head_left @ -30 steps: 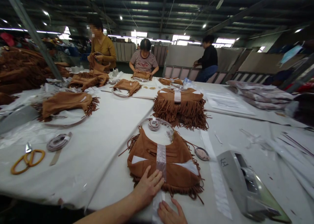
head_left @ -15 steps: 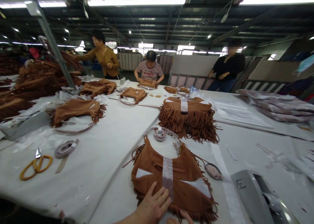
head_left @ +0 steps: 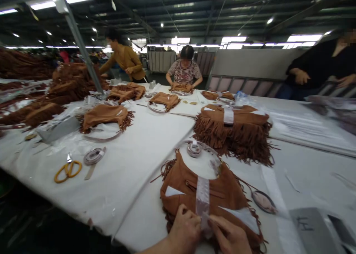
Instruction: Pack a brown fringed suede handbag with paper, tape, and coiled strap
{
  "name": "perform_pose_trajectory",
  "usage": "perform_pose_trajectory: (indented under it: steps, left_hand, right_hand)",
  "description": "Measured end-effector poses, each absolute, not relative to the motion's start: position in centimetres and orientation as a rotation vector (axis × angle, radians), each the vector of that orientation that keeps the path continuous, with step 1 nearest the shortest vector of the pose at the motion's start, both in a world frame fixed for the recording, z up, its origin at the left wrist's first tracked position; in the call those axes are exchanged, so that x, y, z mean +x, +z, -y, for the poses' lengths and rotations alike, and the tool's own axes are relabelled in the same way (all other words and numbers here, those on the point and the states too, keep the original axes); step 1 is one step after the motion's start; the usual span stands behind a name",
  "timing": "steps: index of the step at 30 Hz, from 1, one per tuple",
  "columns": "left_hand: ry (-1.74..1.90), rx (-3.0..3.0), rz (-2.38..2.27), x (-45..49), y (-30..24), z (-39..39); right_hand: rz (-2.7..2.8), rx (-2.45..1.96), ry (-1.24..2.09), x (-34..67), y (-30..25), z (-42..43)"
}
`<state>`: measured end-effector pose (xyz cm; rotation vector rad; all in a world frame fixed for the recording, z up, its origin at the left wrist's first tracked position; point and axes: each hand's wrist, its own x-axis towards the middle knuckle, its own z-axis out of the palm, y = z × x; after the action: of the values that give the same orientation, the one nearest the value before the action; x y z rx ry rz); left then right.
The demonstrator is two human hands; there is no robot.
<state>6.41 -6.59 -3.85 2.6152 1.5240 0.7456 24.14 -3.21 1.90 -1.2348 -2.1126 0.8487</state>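
Observation:
A brown suede fringed handbag (head_left: 178, 205) lies on the white table before me, with white paper pieces on its front. Down its middle runs a translucent plastic strip (head_left: 203, 194). My left hand (head_left: 185, 226) rests on the lower bag, fingers curled closed at the strip's left edge. From the right, my right hand (head_left: 230, 233) pinches the strip's lower part between thumb and fingers. Both hands are close together, and the strip's lowest end is partly hidden by them. Above the bag's opening sits a coiled strap (head_left: 194, 149).
Another fringed bag (head_left: 233, 135) with a strip lies behind. Yellow-handled scissors (head_left: 68, 170) and a rolled strap (head_left: 94, 156) are at left. A grey tape dispenser (head_left: 308, 228) stands at right, near a round tag (head_left: 263, 201). Several co-workers stand or sit beyond the table.
My left hand has gone from lying flat with fingers spread to curled closed by the strip. My right hand has come up and pinches it. The view has turned left.

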Motion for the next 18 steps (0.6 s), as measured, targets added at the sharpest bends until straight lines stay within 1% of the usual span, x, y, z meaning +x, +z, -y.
perform_pose_trajectory:
  steps: [3, 6, 12, 18]
  left_hand:
    - [0.87, 2.509, -1.602, 7.0, -3.6, 6.8]
    - [0.884, 2.428, -1.717, 7.3, -3.2, 6.5]
    - [0.762, 2.322, -1.889, 7.5, -2.4, 5.5]
    - [0.68, 2.254, -1.953, 7.8, -2.3, 5.0]
  right_hand:
    - [1.989, -1.366, 1.044, 22.6, 3.9, 2.5]
    - [1.936, -1.411, 1.105, 22.3, 4.2, 1.4]
    - [1.97, -1.48, 0.987, 22.8, 3.8, -0.5]
    - [1.993, -1.517, 0.751, 22.0, 2.6, -2.4]
